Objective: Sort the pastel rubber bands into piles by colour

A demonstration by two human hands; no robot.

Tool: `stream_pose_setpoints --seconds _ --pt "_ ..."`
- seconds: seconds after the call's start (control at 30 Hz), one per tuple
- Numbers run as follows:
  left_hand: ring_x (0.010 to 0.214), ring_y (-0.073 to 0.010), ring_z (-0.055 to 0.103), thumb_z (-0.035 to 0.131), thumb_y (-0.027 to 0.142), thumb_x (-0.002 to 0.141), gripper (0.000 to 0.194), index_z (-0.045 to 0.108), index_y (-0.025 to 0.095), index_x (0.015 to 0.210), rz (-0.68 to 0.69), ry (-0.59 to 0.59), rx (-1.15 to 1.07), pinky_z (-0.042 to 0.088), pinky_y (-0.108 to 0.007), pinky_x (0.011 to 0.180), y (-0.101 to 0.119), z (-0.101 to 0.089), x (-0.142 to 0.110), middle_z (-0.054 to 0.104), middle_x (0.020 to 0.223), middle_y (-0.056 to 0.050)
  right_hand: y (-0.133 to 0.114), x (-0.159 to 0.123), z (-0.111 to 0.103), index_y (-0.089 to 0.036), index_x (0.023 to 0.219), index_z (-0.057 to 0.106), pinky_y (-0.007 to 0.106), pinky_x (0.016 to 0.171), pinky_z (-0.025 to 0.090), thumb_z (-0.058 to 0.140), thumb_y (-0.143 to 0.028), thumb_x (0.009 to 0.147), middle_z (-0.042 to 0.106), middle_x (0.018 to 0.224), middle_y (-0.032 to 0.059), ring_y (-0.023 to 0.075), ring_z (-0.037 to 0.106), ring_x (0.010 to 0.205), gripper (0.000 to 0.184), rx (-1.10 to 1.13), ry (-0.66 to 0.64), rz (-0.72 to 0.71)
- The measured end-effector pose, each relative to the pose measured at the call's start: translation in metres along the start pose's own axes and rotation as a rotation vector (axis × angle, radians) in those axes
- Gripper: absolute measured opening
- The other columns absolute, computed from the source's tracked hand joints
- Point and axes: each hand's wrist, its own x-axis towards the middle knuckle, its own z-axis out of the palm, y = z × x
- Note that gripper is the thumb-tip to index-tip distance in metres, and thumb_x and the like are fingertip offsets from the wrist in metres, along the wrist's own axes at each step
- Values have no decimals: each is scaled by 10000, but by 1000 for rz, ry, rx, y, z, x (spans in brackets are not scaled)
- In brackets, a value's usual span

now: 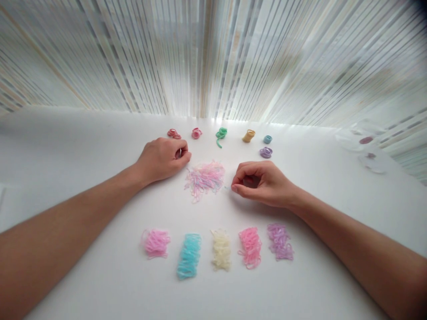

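Note:
A loose heap of thin pastel rubber bands (206, 177), mostly pink and white, lies between my two hands. My left hand (166, 156) rests at the heap's upper left, fingers curled and closed; what they hold, if anything, is hidden. To the right of the heap, my right hand (263, 183) has thumb and forefinger pinched together. A faint bluish rubber band (226, 187) shows right at those fingertips. Closer to me sit sorted piles of bands: light pink (156, 243), turquoise (189, 256), cream (221, 250), bright pink (250, 247) and purple (280, 241).
Along the far side stand small coils: red (174, 133), pink (196, 133), green (221, 133), yellow (248, 136), blue (267, 139) and purple (266, 152). Clear round pieces (372, 162) lie at the right. A striped string curtain (203, 58) hangs behind the white table (133, 289).

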Motion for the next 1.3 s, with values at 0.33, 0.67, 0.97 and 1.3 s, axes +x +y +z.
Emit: stream_pose_setpoints --seconds 0.33,0.67,0.97,1.3 --pt "746 -218 626 528 417 912 253 639 227 788 -24 -18 42 325 -345 682 4 -2 1 711 799 -45 -3 0 -1 -153 768 775 262 534 394 789 -230 820 680 753 30 110 514 600 94 5 -1 10" --pt "862 -248 698 523 439 932 309 747 227 906 -54 -33 60 417 -343 791 2 -1 1 762 877 -53 -2 0 -1 -156 782 783 275 538 389 801 -254 839 678 757 29 110 505 604 116 -3 -9 16" --pt "850 -270 706 584 396 920 253 775 232 896 -2 18 -15 475 -374 775 1 3 0 777 853 -67 -25 -2 -6 -205 802 839 306 558 395 833 -309 889 703 694 21 131 497 605 135 -103 43 19" --pt "887 -279 727 588 366 934 240 772 217 893 4 23 -36 491 -383 800 3 4 -1 796 900 -73 -87 -24 26 -242 825 826 278 543 466 776 -171 941 750 734 7 136 597 619 145 -213 14 -148"
